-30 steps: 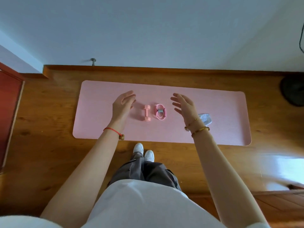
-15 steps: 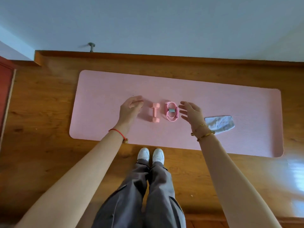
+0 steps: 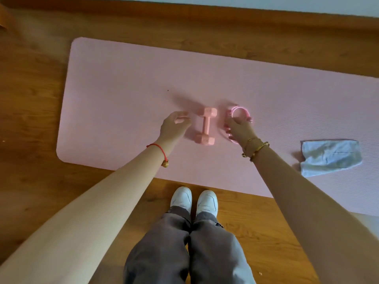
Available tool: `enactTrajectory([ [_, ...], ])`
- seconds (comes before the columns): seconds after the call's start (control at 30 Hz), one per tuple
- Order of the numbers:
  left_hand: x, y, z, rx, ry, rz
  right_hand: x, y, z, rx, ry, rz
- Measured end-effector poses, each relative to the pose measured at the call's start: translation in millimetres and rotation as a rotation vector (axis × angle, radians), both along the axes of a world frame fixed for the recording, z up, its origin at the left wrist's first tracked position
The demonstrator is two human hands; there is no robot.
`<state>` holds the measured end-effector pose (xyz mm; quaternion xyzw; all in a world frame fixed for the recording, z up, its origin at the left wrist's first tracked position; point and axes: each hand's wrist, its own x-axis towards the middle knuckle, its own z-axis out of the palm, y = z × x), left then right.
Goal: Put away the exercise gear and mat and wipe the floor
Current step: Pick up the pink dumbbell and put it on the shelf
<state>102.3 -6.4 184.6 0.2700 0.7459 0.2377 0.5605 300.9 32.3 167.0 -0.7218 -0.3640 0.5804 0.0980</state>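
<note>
my l grip (image 3: 174,125) hangs loose + empty by dumbbell (image 3: 205,126), r grip (image 3: 239,130) spread open over pink ring (image 3: 240,109), prob to clear mat (image 3: 123,89).

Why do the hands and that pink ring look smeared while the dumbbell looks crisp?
Head view: motion blur smears the left hand, right hand and pink ring; the dumbbell is sharp; soft hand shadows lie on the mat.

I see bare mat (image 3: 123,89) left and far of the dumbbell (image 3: 205,126); just right the ring (image 3: 239,108) crowds it, the cloth (image 3: 330,156) lying well right.
</note>
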Motion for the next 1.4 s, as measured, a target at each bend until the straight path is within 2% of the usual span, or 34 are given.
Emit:
enactTrajectory([
  [0.23, 11.3, -3.6, -123.2, -0.166, -0.018, -0.267, -13.9, 4.3, -129.4, -0.069, -0.108, 0.214],
  [0.43, 26.0, -6.1, -183.4, -0.147, -0.076, -0.358, -18.2, 14.4, -200.2, -0.094, -0.110, 0.250],
  [0.63, 37.7, -5.0, -217.0, -0.085, -0.113, -0.419, -26.5, 16.6, -234.6, -0.141, 0.086, 0.069],
  [0.83, 39.5, -11.2, -223.6, -0.052, -0.156, -0.377, -34.5, 15.6, -236.3, -0.128, 0.071, 0.118],
  [0.97, 38.2, -13.0, -201.6, -0.074, -0.181, -0.411, -30.1, 10.1, -213.7, -0.124, 0.058, 0.128],
  [1.13, 37.7, -15.6, -136.4, -0.094, -0.177, -0.439, -27.1, 2.8, -152.2, -0.119, 0.046, 0.131],
  [1.4, 29.3, -25.0, 29.2, -0.050, -0.144, -0.430, -37.9, -2.8, 10.2, -0.026, 0.034, 0.188],
])
